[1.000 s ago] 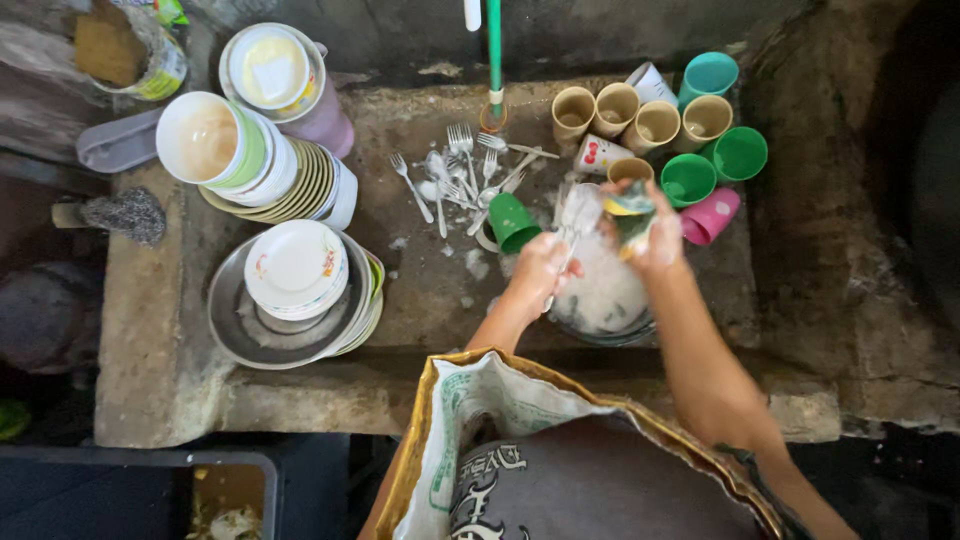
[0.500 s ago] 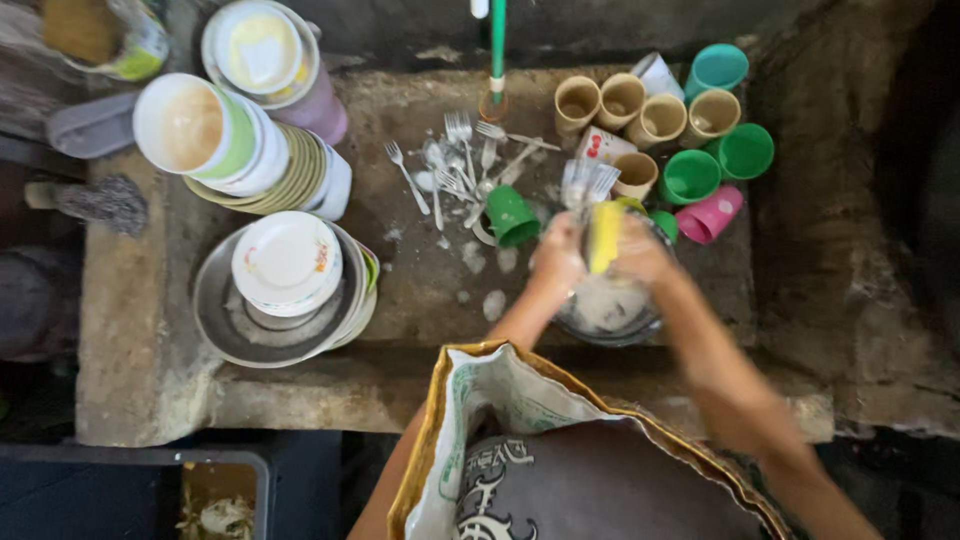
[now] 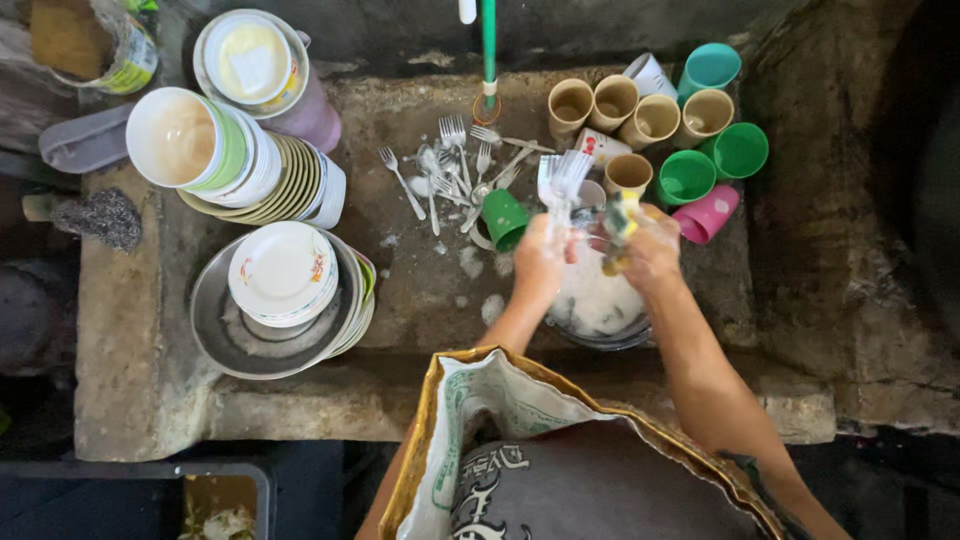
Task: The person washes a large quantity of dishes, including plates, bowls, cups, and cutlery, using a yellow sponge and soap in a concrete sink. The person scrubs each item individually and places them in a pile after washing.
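Forks [image 3: 562,178] stand in a bunch, tines up, clamped in the left hand [image 3: 541,256] over the soapy bowl [image 3: 597,300] near the slab's [image 3: 420,290] front edge. The right hand [image 3: 652,250] is closed on a yellow-green sponge [image 3: 618,228] just beside them. Loose cutlery [image 3: 450,175] lies mid-slab; cups [image 3: 690,120] crowd the far right corner, stacked plates [image 3: 285,275] the left edge.

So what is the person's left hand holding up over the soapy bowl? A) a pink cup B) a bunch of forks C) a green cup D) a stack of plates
B: the left hand grips a bunch of forks, tines fanned upward above the soapy bowl.
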